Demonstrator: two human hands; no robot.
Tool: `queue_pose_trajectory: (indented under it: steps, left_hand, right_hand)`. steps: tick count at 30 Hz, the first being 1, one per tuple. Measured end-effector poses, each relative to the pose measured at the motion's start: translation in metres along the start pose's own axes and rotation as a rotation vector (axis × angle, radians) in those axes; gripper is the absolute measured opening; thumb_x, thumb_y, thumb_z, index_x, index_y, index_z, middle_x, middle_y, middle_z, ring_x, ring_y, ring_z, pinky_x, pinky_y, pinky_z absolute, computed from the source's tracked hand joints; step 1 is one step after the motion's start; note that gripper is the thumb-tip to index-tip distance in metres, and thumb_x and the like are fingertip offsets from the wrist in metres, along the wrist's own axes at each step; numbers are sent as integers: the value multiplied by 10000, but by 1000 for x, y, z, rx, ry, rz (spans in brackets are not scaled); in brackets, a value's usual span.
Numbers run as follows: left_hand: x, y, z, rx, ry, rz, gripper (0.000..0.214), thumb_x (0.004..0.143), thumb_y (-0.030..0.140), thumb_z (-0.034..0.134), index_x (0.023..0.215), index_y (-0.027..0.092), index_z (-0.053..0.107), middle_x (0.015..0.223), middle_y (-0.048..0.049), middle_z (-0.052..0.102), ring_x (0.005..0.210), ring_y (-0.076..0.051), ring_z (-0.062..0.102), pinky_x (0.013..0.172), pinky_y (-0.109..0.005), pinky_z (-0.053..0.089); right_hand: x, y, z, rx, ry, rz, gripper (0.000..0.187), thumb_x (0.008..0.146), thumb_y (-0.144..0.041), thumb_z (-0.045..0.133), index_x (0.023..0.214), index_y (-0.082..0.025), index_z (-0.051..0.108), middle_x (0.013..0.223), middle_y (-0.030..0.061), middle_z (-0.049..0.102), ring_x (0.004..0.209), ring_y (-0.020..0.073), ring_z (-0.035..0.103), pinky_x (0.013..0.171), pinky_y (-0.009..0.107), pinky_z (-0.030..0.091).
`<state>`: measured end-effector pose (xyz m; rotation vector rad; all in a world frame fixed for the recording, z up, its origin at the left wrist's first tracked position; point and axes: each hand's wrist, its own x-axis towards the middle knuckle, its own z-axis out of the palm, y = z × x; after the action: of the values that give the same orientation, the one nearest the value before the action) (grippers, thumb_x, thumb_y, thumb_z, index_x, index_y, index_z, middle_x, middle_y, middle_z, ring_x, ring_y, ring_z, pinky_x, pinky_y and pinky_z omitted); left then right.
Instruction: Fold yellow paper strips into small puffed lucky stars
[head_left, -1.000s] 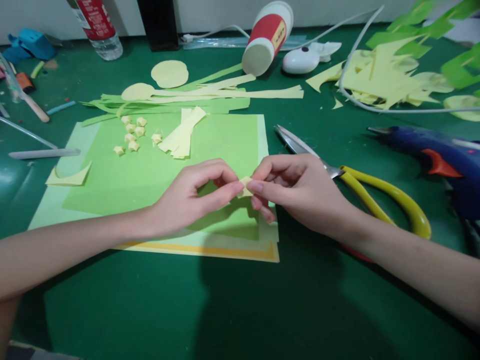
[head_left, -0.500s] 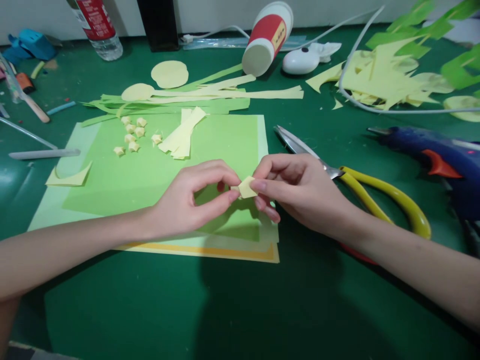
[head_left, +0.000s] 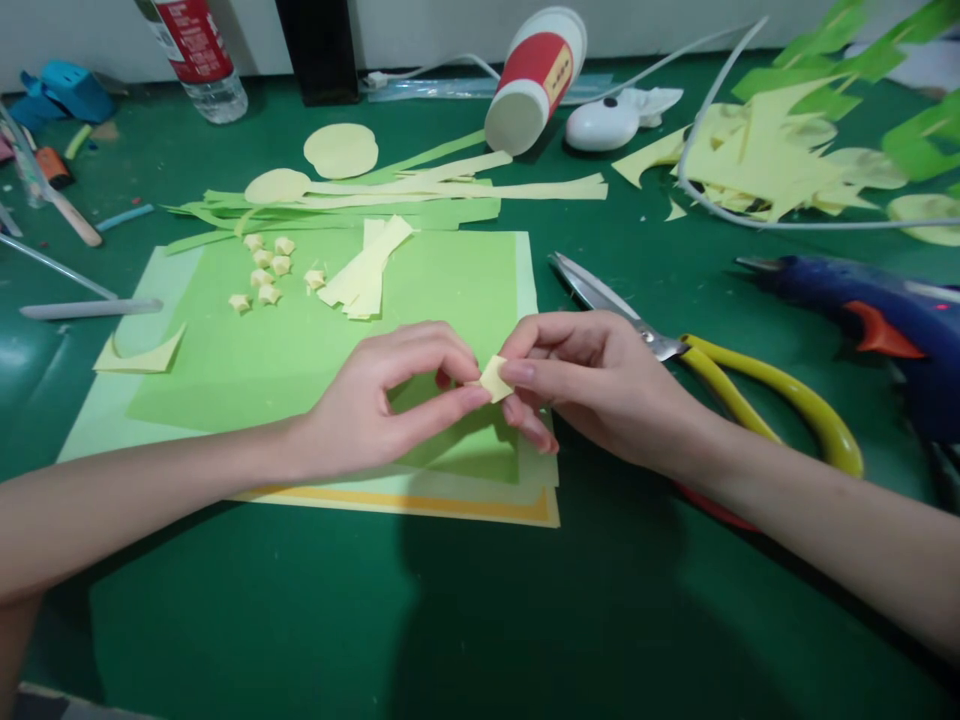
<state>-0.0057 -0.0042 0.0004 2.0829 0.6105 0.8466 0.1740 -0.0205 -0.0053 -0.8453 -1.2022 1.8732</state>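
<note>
Between both hands is a small folded piece of pale yellow paper (head_left: 495, 380). My left hand (head_left: 401, 390) pinches its left side with thumb and forefinger. On its right side, my right hand (head_left: 581, 375) grips it the same way, thumb on top. Both hands hover over a stack of green paper sheets (head_left: 457, 290). Several little yellow paper stars (head_left: 268, 293) lie on the sheets at the upper left. Beside them rests a crossed bunch of short yellow paper strips (head_left: 367, 270).
Scissors (head_left: 652, 340) with yellow handles lie behind my right hand and forearm. A blue glue gun (head_left: 847, 300) is at the right. Long paper strips (head_left: 420, 190), a tipped paper cup (head_left: 532, 80), a bottle (head_left: 202, 60) and yellow paper scraps (head_left: 757, 150) are farther back.
My left thumb has slid slightly right along the folded paper, and the paper has turned a little. The hands otherwise stay in place.
</note>
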Motion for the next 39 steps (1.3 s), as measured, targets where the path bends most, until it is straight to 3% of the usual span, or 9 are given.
queue_pose_trajectory:
  steps: [7,10,14,21,25,29,32,35,39]
  left_hand:
    - [-2,0,0,-26,50,-15,88,782,109,554,701,139,545,691,4,557,663,-72,518,620,-185,441]
    - [-1,0,0,-9,64,-59,92,793,124,545,703,140,539,685,13,540,660,-66,505,623,-176,429]
    - [-1,0,0,11,46,-132,102,811,150,530,712,129,539,690,16,535,653,-56,498,619,-161,415]
    - [1,4,-3,49,-18,-150,165,816,162,510,660,124,551,661,8,553,648,-75,501,638,-186,400]
    - [1,6,-5,9,-66,-151,263,885,191,374,707,135,559,691,3,559,681,-79,507,669,-195,400]
    - [0,6,-3,-29,3,-246,102,809,245,541,766,153,554,765,9,558,720,-82,519,685,-194,416]
    - [0,6,-2,-120,29,-327,102,803,257,553,758,165,555,758,14,575,719,-85,532,685,-206,426]
    - [0,5,-4,-185,83,-362,91,810,260,542,778,178,565,772,11,580,733,-96,542,684,-224,435]
    - [-2,1,-6,-175,120,-288,68,796,247,562,775,189,591,785,3,565,752,-107,537,722,-253,431]
  right_hand:
    - [1,1,1,-5,15,-33,73,754,-209,613,710,-152,604,568,-27,613,406,50,544,372,146,442]
    - [1,1,3,-33,77,-54,74,729,-206,640,701,-154,597,560,-31,606,400,48,538,367,146,445]
    - [0,0,7,-68,187,-83,110,698,-203,667,672,-152,573,521,-37,590,392,52,532,352,144,435]
    - [2,-7,9,-172,218,-38,128,670,-196,679,680,-143,564,466,-61,540,373,38,468,367,153,397]
    - [2,-17,9,-306,159,69,117,679,-208,664,678,-133,574,429,-64,505,356,38,432,363,163,357]
    - [1,-24,9,-360,119,136,122,652,-181,681,646,-118,577,433,-64,495,350,24,413,358,151,325]
    - [1,-23,9,-357,123,124,138,685,-230,662,676,-120,579,451,-61,493,362,21,408,366,149,313]
    - [4,-20,9,-320,84,131,245,781,-339,552,662,-125,556,452,-51,469,377,33,420,384,160,333]
    - [6,-16,11,-200,-64,236,425,859,-455,355,678,-116,538,520,-19,472,384,53,420,354,187,337]
